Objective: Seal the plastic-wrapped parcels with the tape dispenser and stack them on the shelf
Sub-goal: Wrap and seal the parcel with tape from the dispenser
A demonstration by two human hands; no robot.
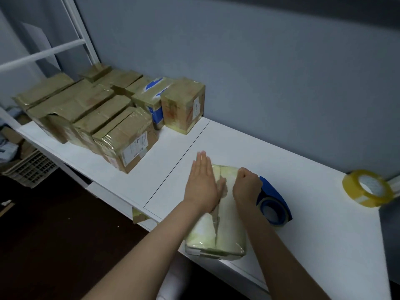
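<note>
My left hand (pixel 201 182) presses flat on the plastic-wrapped parcel (pixel 216 232) at the white table (pixel 303 165)'s near edge. My right hand (pixel 246 185) seems fisted round the blue tape dispenser (pixel 273 202). A hard nearward pull could drag the parcel off.

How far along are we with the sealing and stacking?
Done: taped boxes sit grouped on the shelf. In hand: the left hand presses the wrapped parcel while the right hand grips the blue tape dispenser beside it. Left: finish this seal, then stack it.
</note>
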